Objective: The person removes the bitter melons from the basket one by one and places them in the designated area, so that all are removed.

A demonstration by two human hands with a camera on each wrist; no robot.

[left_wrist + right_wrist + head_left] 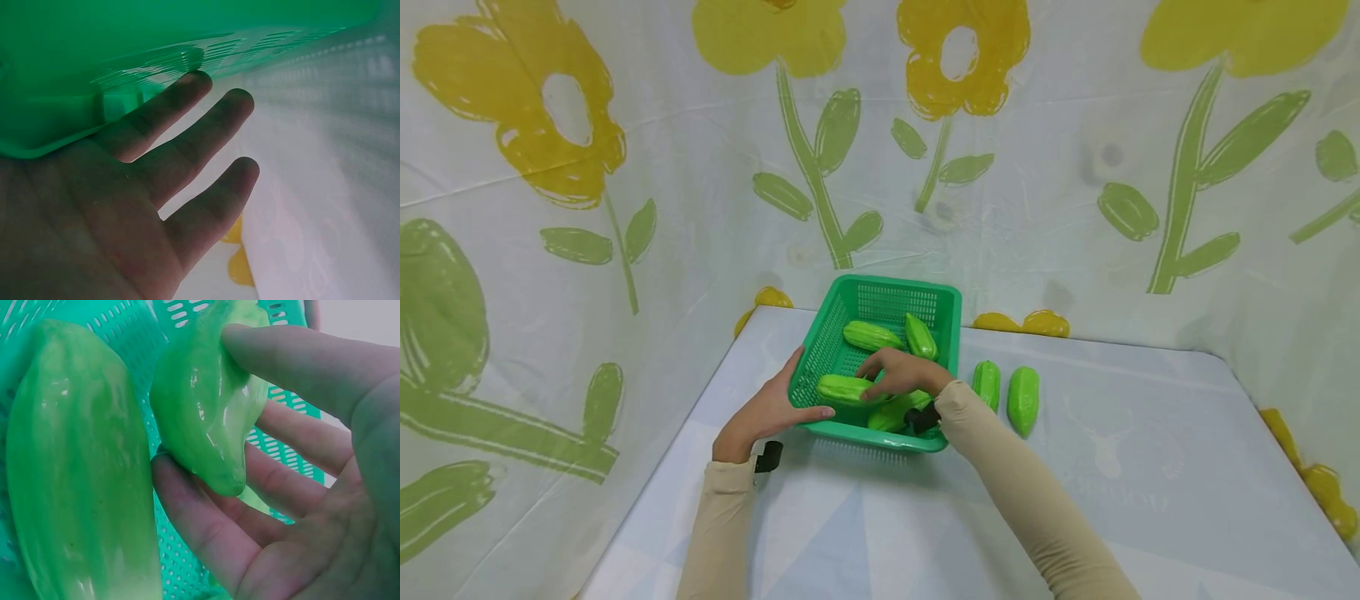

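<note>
A green plastic basket (pixel 865 434) stands on the table, with several light green ridged gourds inside. In the head view, my left hand (pixel 771 408) holds its front left corner, thumb over the rim. The left wrist view shows that hand's fingers (pixel 194 147) spread along the outside wall. My right hand (pixel 901 372) reaches into the basket from the right. In the right wrist view, its thumb and fingers grip one gourd (pixel 194 406). A larger-looking gourd (pixel 81 469) lies beside it. Two more gourds lie at the back of the basket, one (pixel 872 336) left and one (pixel 921 336) right.
Outside the basket on the right lie two gourds, one (pixel 987 383) near its wall and another (pixel 1023 400) farther out. The pale table (pixel 1112 500) extends to the right. Cloth walls (pixel 1045 208) with yellow flowers close off the back and sides.
</note>
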